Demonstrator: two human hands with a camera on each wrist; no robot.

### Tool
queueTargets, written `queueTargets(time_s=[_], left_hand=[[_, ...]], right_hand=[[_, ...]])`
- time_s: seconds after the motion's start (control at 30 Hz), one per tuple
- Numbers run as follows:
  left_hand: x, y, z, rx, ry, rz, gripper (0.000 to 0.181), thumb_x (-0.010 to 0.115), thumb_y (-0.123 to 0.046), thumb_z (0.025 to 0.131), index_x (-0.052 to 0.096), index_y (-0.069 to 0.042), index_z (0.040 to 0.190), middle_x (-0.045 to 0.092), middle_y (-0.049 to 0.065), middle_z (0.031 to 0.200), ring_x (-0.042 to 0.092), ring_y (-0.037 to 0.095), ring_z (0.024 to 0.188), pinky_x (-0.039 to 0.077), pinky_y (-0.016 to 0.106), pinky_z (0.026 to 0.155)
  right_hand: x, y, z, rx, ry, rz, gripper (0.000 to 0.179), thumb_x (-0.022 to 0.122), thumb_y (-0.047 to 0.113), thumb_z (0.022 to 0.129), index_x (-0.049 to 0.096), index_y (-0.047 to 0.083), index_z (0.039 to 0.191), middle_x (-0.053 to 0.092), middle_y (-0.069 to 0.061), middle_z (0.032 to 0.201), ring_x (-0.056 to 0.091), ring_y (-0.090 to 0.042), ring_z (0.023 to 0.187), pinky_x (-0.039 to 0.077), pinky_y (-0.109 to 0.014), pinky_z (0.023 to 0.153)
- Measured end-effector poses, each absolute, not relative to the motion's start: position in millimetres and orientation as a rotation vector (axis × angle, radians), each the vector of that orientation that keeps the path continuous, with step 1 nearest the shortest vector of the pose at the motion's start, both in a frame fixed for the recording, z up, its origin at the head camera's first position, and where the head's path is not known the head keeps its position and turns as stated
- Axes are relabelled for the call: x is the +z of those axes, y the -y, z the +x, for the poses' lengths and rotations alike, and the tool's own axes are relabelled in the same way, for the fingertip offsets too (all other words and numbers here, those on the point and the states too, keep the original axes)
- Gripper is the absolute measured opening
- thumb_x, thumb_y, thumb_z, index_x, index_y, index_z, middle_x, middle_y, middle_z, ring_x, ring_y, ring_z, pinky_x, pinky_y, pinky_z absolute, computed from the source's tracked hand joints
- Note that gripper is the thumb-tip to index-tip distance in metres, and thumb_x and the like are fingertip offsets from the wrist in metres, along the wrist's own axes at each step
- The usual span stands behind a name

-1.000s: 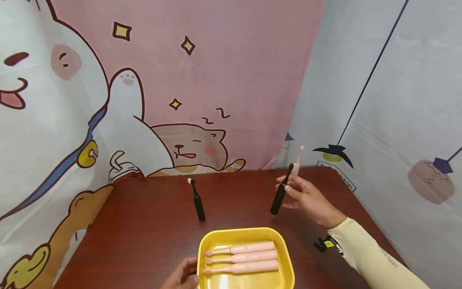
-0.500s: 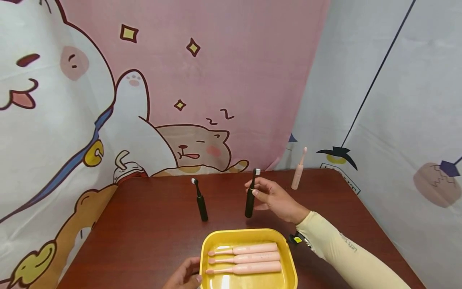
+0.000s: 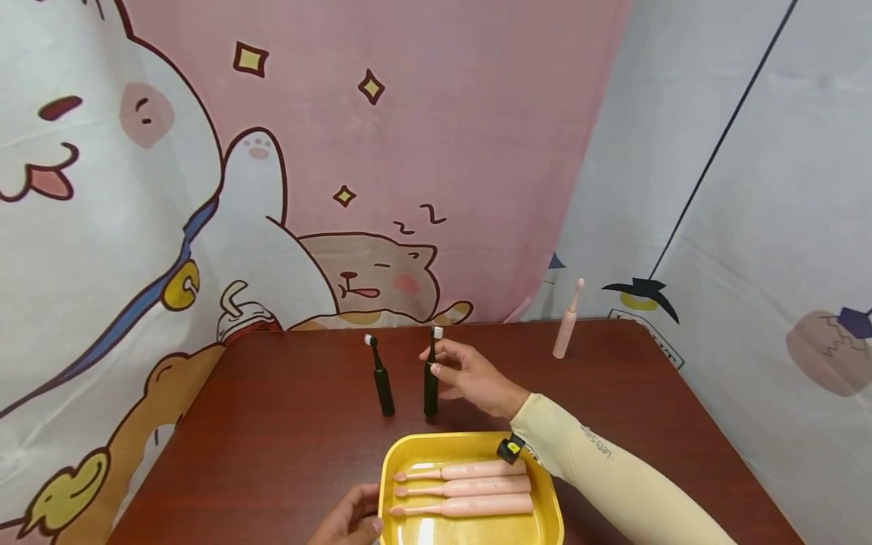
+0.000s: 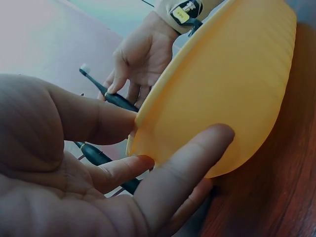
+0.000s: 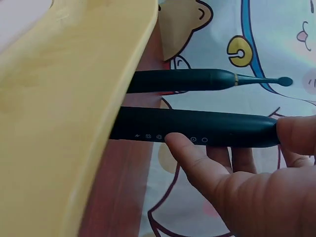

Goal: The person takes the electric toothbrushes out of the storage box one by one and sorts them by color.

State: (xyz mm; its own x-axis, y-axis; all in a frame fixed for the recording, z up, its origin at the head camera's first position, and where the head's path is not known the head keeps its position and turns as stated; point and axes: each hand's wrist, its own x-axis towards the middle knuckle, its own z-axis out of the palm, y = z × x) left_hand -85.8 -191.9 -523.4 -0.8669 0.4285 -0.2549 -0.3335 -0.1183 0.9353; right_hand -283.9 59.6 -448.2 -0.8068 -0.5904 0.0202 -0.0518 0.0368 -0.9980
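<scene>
My right hand (image 3: 477,382) holds a black electric toothbrush (image 3: 431,390) upright by its handle, with its white bristles facing right. Just left of it stands a second black electric toothbrush (image 3: 384,390), a small gap between them. Whether the held one's base touches the table cannot be told. In the right wrist view, thumb and fingers lie along the held black handle (image 5: 197,126). My left hand (image 3: 350,518) grips the left side of a yellow tray (image 3: 470,439), fingers against its outer wall (image 4: 222,84). Several pink electric toothbrushes (image 3: 485,506) lie side by side inside.
One pink electric toothbrush (image 3: 565,333) stands upright at the back right of the dark red wooden table (image 3: 272,446). A cartoon-printed cloth (image 3: 443,151) hangs behind. My right forearm passes over the tray's right corner.
My right hand has carried the black toothbrush left from beside the standing pink one to near the other black one, turning its bristles rightward. The left hand stays at the tray.
</scene>
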Motion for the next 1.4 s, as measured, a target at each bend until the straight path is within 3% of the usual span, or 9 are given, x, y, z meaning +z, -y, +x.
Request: queueTargets(time_s=[0.27,0.53,0.77,1.07,1.4], left_hand=[[-521,193,-84,2.024,-1.672,0.030,0.057,0.055,-0.018,0.100,0.030,0.011,0.142,0.053,0.023,0.134,0.062,0.029,0.113,0.057,0.043,0.086],[-518,191,-83,2.007,-1.703,-0.002,0.058,0.056,-0.019,0.100,0.032,0.011,0.142,0.053,0.024,0.135,0.061,0.029,0.113,0.057,0.044,0.086],[-517,192,-85,2.004,-1.679,-0.006,0.059,0.057,-0.020,0.100,0.030,0.011,0.143,0.052,0.024,0.136,0.060,0.029,0.116,0.057,0.045,0.088],[-515,194,-84,2.027,-1.626,0.036,0.060,0.056,-0.022,0.101,0.028,0.010,0.145,0.049,0.025,0.139,0.059,0.030,0.118,0.056,0.045,0.090],[-518,195,-85,2.023,-1.664,0.076,0.059,0.055,-0.021,0.101,0.028,0.010,0.145,0.046,0.028,0.141,0.057,0.031,0.123,0.056,0.042,0.090]], right_hand=[[-456,-42,-288,-1.814,-1.930,-0.658,0.024,0.056,0.014,0.101,0.061,0.016,0.125,0.054,-0.013,0.131,0.051,-0.034,0.120,0.051,-0.064,0.088],[-462,-26,-291,-1.810,-1.955,-0.641,0.025,0.058,0.017,0.100,0.063,0.020,0.125,0.056,-0.009,0.132,0.050,-0.040,0.127,0.056,-0.056,0.085],[-459,-8,-296,-1.800,-1.977,-0.624,0.024,0.060,0.017,0.100,0.065,0.024,0.122,0.057,-0.008,0.129,0.057,-0.030,0.116,0.053,-0.061,0.087],[-460,0,-295,-1.786,-2.005,-0.580,0.022,0.061,0.014,0.099,0.066,0.021,0.119,0.059,-0.011,0.126,0.058,-0.027,0.112,0.052,-0.063,0.087],[-462,-1,-293,-1.752,-2.050,-0.585,0.022,0.062,0.016,0.098,0.064,0.024,0.118,0.060,-0.011,0.124,0.055,-0.040,0.121,0.049,-0.066,0.089]])
